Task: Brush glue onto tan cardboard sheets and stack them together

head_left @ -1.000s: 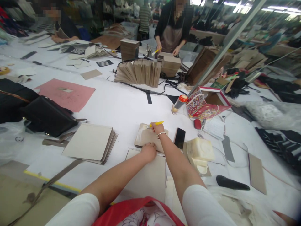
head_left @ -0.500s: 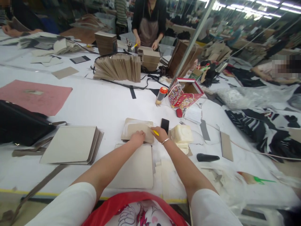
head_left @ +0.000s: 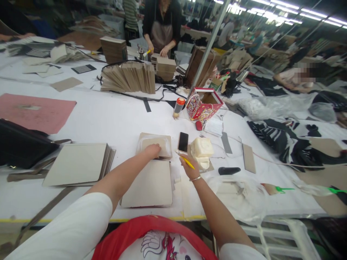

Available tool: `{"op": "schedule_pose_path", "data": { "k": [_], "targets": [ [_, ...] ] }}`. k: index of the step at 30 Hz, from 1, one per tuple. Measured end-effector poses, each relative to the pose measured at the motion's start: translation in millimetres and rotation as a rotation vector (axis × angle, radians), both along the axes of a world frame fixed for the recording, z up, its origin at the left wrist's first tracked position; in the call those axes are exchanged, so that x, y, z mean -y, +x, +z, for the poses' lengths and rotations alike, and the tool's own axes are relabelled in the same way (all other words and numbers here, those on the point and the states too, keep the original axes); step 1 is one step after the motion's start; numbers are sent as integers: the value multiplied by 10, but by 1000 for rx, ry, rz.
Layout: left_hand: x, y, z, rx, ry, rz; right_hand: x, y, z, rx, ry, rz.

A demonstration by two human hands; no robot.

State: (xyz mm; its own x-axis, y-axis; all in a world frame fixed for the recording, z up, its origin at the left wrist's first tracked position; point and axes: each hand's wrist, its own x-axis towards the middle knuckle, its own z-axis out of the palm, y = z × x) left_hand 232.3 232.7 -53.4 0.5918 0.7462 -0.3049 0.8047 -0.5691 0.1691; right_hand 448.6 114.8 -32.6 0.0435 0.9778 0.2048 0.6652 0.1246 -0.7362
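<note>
A small stack of beige cardboard panels (head_left: 141,139) lies in front of me, with a whitish, glue-like band along the top panel's edges. My left hand (head_left: 152,150) rests on the front right part of the top panel, fingers curled and pressed to it; the fingertips are partly hidden. My right hand (head_left: 189,168) is closed round a yellow-handled brush (head_left: 189,163), its pale tip pointing left, just right of the stack and apart from it. Nearer my body lies a stack of larger cardboard panels (head_left: 150,186).
A phone (head_left: 183,142) and a cream-coloured block (head_left: 202,147) stand by my right hand. Another panel stack (head_left: 77,162) and a black bag (head_left: 24,144) are at left. Beyond are a red-capped bottle (head_left: 179,107), a red paper bag (head_left: 204,108) and a co-worker (head_left: 162,32).
My right hand has drawn the brush away from the top panel, to the right and towards me. My left hand's fingers have curled in more on the panel. The view has shifted slightly.
</note>
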Motion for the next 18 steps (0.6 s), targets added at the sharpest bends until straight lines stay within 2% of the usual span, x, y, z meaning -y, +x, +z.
{"op": "schedule_pose_path", "data": {
  "k": [3, 6, 9, 11, 13, 15, 18],
  "targets": [
    [7, -14, 98, 23, -6, -5, 94, -5, 135, -190, -52, -154],
    [84, -59, 281, 76, 56, 53, 178, -63, 230, -276, -74, -164],
    [211, -192, 538, 179, 207, 186, 203, -184, 248, -280, -85, -127],
    [319, -319, 710, 360, 301, 366, 185, -296, 227, -243, -91, -113],
    [449, -436, 841, 644, 323, 599, 152, -426, 204, -166, -107, -109],
    [599, -507, 907, 956, 248, 803, 123, -562, 189, -79, -130, -120],
    [845, -504, 893, 1374, 29, 978, 111, -736, 178, -42, -137, -150]
  ]
}}
